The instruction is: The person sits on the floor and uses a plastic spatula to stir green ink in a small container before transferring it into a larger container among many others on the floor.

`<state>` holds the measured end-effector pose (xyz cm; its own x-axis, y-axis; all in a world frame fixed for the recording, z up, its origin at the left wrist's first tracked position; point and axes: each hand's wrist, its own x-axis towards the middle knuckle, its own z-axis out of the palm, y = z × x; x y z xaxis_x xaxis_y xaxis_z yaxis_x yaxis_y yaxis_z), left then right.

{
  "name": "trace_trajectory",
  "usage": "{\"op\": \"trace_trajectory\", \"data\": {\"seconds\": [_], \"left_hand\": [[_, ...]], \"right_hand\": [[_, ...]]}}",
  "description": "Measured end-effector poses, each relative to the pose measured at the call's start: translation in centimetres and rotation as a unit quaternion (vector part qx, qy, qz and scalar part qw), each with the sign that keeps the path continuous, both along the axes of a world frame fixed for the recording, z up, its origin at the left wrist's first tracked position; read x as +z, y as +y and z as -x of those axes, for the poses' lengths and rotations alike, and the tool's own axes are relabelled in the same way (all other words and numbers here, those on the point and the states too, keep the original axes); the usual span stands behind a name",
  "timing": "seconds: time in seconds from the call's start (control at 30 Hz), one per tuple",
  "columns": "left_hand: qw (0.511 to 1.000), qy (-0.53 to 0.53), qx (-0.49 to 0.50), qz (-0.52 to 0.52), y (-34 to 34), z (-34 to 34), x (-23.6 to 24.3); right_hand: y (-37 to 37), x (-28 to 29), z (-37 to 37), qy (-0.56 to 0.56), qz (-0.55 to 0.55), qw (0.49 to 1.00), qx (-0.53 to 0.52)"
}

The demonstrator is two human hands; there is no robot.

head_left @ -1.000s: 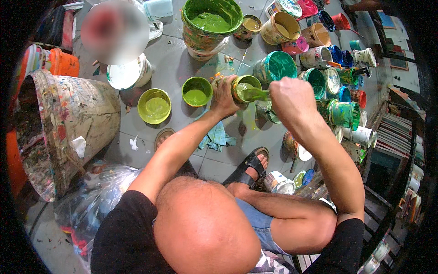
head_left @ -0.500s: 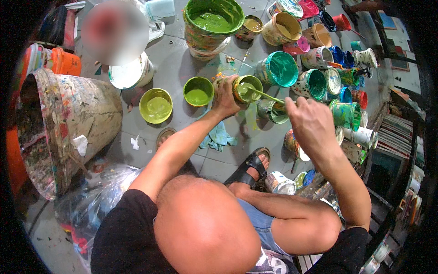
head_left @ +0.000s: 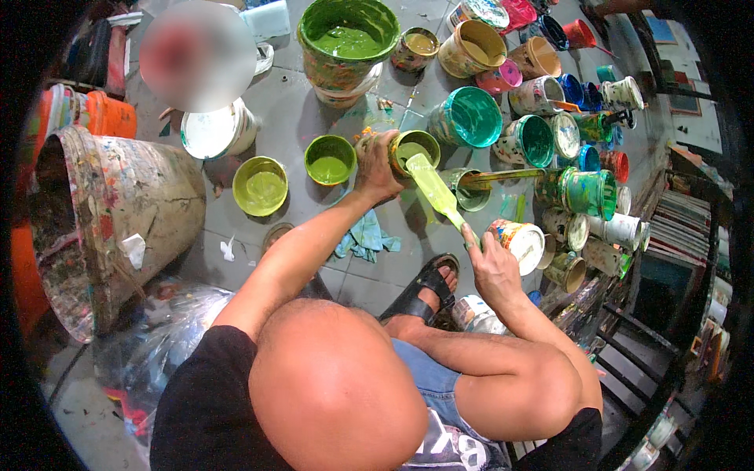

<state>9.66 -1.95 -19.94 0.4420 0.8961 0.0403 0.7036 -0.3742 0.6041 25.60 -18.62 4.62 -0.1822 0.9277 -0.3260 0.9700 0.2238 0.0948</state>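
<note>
My left hand is wrapped round the side of a small paint pot, tipped so its mouth faces me, with green paint inside. In my right hand is a light green spatula, gripped by its handle. The spatula's broad, paint-coated blade lies over the near rim of the pot. Just to the right, a paint-stained stick rests across another small pot. Left of my left hand stand a green-lined pot and a yellow-green bowl, both with some paint inside.
A large green paint bucket stands at the far side. Several paint pots, including a teal one, crowd the right. A big paint-crusted bucket lies tilted at left, near a white-lidded tub. A blue rag lies between my feet.
My right hand has come down toward me, drawing the spatula back and turning its broad blade into view at the pot's rim. My left hand keeps its hold.
</note>
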Motion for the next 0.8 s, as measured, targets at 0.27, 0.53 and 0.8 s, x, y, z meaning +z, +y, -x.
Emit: {"op": "trace_trajectory", "data": {"seconds": [0.27,0.53,0.8], "left_hand": [[0.997,0.063,-0.038,-0.001,-0.1,0.8,-3.2],[0.998,-0.017,-0.036,0.043,0.2,-0.2,1.8],[0.992,-0.099,0.053,-0.061,0.0,0.9,-0.5]], "right_hand": [[0.2,4.0,-1.7,0.016,-0.031,0.999,0.022],[-0.5,0.2,-2.5,0.313,-0.056,0.903,-0.290],[-0.7,-7.3,2.2,0.584,0.054,0.603,-0.541]]}}
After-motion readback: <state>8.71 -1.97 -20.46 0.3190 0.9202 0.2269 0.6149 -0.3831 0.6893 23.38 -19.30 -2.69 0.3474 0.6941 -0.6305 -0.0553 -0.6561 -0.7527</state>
